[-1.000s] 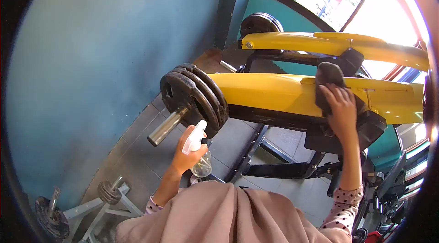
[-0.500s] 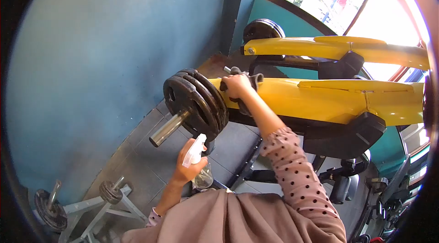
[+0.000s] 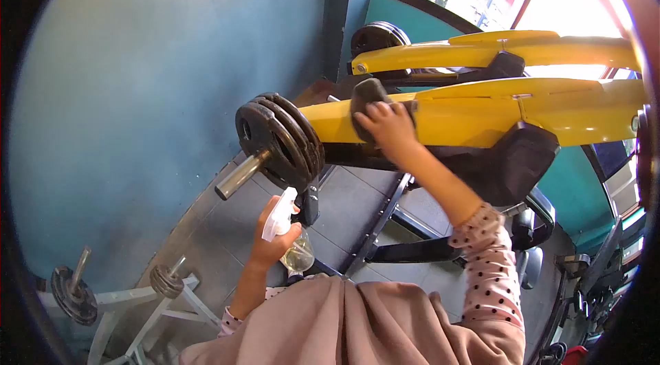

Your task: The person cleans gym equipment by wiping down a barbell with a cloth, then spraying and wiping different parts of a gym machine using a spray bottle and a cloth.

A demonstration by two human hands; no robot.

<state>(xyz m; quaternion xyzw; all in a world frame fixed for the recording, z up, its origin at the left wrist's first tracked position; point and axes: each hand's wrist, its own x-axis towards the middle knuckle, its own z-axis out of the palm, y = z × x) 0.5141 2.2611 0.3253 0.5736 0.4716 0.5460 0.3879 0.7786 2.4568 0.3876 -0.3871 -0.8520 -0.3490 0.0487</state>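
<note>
A clear spray bottle with a white trigger head is gripped by my left hand, below the black weight plates. My right hand presses a dark cloth against the near yellow machine arm, a little right of the plates. The fingers are bent over the cloth. A metal bar end sticks out of the plates toward the lower left.
Behind is a second yellow arm with its own plates. A blue wall stands at the left. At the lower left a white rack carries small plates. Windows are at the upper right.
From far right on the yellow arm, my right hand went left to beside the plates, then slightly back right with the cloth. My left hand still holds the bottle.
</note>
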